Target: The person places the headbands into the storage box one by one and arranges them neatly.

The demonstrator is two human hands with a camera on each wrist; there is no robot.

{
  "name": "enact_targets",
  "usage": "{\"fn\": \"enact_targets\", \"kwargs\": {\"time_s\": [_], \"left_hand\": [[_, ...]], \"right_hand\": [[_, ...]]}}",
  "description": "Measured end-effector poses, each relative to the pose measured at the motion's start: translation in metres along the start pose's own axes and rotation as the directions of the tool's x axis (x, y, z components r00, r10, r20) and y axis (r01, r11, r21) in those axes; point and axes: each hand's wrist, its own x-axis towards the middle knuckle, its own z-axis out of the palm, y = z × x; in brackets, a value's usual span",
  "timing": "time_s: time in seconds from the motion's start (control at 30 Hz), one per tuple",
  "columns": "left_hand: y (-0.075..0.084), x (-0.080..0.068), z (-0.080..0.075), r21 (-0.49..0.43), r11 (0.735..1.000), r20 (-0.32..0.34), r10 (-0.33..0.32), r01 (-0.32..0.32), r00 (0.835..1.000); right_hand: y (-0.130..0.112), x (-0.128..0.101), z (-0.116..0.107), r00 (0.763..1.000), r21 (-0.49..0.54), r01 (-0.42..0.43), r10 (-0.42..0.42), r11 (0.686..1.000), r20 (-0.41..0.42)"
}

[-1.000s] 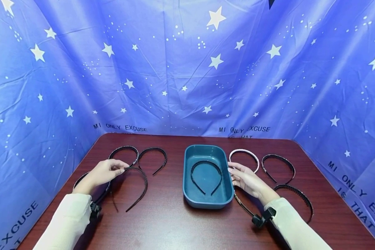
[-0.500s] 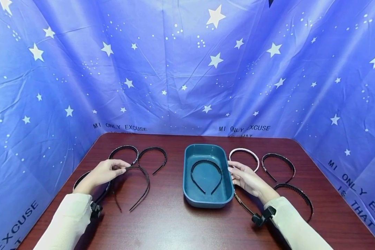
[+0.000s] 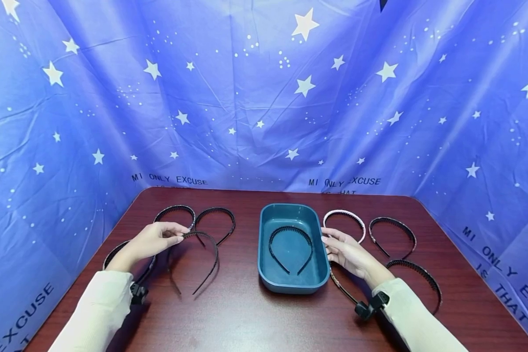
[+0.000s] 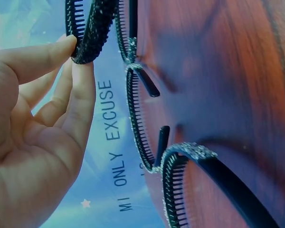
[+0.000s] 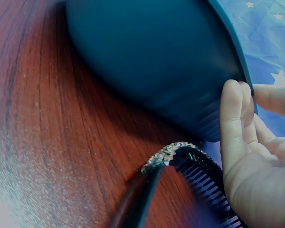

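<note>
Hanging below left hand, black headband, arch pinched

Wearing a long off-white left sleeve, creasing near the wrist, toward the bench's left edge and a matching right sleeve toward the right edge. Carrying a small black left wrist camera and a black, two-part right wrist camera. Showing bare fingers.

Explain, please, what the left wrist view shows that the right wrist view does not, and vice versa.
Only the left wrist view shows the left hand pinching a black headband, with silver-trimmed headbands and black lettering beyond. Only the right wrist view shows the right hand touching the teal bin at its rim, near a gold-trimmed headband. Both share the reddish wooden table and starred blue cloth.
</note>
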Motion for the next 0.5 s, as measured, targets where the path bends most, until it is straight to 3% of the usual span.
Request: {"fn": "enact_targets", "kwargs": {"time_s": [0.5], "left_hand": [[0.013,0.004,0.002,-0.107,0.994,0.025,0.026,-0.023,0.999]], "right_hand": [[0.001,0.0,-0.001,1.0,0.008,0.001,-0.001,1.0,-0.003]]}}
